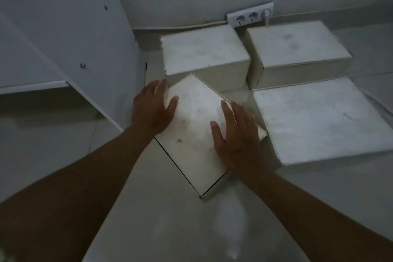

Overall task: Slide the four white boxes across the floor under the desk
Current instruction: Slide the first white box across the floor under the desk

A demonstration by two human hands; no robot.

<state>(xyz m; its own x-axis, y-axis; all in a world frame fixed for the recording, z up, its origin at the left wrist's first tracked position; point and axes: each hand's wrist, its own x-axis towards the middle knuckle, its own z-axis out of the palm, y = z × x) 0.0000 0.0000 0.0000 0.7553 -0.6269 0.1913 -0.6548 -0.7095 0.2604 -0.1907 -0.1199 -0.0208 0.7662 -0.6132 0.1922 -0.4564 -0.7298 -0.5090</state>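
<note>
Several white boxes stand on the pale floor. The nearest box (191, 125) is turned at an angle, one corner pointing toward me. My left hand (152, 108) lies flat against its upper left edge, fingers spread over the lid. My right hand (236, 134) presses flat on its right side, thumb on the lid. Behind it sits a second box (204, 53), and to that one's right a third box (297, 47), both near the wall. A wider fourth box (319, 119) stands right of the angled one, almost touching it.
A white desk side panel (70, 27) with screw heads rises on the left, with a shelf edge (34, 87) below it. A wall socket strip (251, 15) with one plug and a cable sits at the skirting. Bare floor (170, 219) lies in front of me.
</note>
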